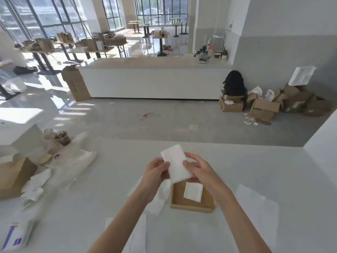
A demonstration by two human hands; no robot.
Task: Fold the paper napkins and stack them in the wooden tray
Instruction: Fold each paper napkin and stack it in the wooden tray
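Observation:
A white paper napkin (176, 162), folded into a narrow rectangle, is held above the far end of the wooden tray (191, 207). My left hand (155, 172) pinches its left edge and my right hand (197, 168) grips its right edge. Inside the tray lies one small folded napkin (193, 191). A crumpled unfolded napkin (161, 195) rests against the tray's left side, partly hidden by my left forearm. Flat unfolded napkins lie on the white table to the right (257, 203) and near the front edge (140, 232).
At the table's left stand a cardboard box (12, 174), drink cups (63, 138), loose tissues (36, 187) and a napkin pack (16, 236). Beyond the table's far edge is open floor, a white counter (151, 77) and cardboard boxes (262, 106).

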